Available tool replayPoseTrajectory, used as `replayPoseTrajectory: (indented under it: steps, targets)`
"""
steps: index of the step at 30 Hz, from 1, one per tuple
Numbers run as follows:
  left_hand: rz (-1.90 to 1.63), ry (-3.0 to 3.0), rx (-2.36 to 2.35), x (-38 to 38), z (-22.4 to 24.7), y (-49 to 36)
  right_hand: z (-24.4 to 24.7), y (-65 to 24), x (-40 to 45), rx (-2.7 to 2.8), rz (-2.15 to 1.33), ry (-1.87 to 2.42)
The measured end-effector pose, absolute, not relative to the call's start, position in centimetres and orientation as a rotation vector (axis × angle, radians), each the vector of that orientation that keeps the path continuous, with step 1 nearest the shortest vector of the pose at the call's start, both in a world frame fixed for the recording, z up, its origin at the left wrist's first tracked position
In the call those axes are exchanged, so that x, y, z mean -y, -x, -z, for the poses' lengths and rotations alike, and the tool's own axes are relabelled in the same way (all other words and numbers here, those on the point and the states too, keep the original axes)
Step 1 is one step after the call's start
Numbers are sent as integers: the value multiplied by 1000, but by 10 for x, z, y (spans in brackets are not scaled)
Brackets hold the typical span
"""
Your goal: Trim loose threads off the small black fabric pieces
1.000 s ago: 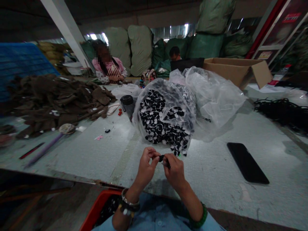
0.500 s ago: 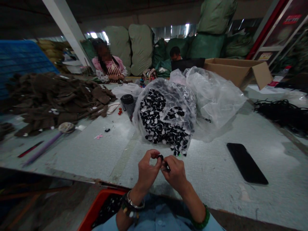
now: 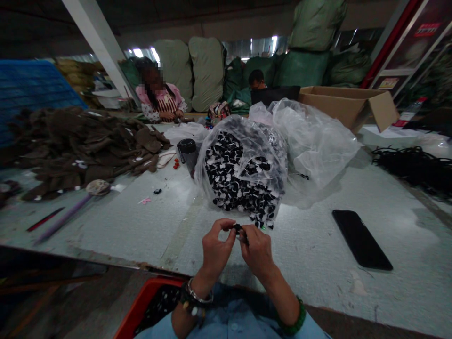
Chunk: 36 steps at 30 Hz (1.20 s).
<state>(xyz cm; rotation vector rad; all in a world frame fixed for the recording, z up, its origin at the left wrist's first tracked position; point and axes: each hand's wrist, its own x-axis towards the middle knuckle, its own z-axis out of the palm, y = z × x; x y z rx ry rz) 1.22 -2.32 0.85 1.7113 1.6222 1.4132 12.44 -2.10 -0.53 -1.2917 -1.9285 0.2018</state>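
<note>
The left hand (image 3: 218,249) and right hand (image 3: 257,254) are held up close together just above the near edge of the counter (image 3: 310,278), neither spread nor pressed flat. Thumb and forefinger of each hand curl inward to pinch a small black piece (image 3: 238,228) between them, so it sits at the fingertips where both hands can work on it. Its exact shape is too small to tell.

Directly ahead, a bulging clear plastic bag (image 3: 240,174) packed with small black-and-white pieces rests on the counter, seemingly placed there to stay within easy reach. A red plastic crate (image 3: 148,296) sits below the left forearm at the near edge, probably kept low and close to the body, with dark contents flecked with white.

A black smartphone (image 3: 362,240) lies flat to the right, away from the working area. Farther off are a heap of brown fabric (image 3: 84,146) on the left and a tangle of black cords (image 3: 413,169) on the right — both out of the hands' immediate reach. Across the counter, a seated person in pink (image 3: 158,96) works with their own hands in front of them.
</note>
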Motion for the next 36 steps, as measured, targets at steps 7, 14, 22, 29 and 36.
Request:
replayPoseTrajectory:
  steps: [7,14,22,29,36]
  targets:
    - [-1294,-1613,-1483,20,-10,-10,12,-130,16,1845,-247,1294]
    - [-1292,-909,-1019,12,-5,-4,13,-130,13,1396,-1049,1155]
    - [-1243,-587,-763,14,-4,-7,20,-133,3,726,-1980,576]
    - [-1157,-584,-781,12,-5,-4,12,-137,1,830,-1924,674]
    - [-982,-621,-727,13,-5,4,12,-142,0,878,-1934,667]
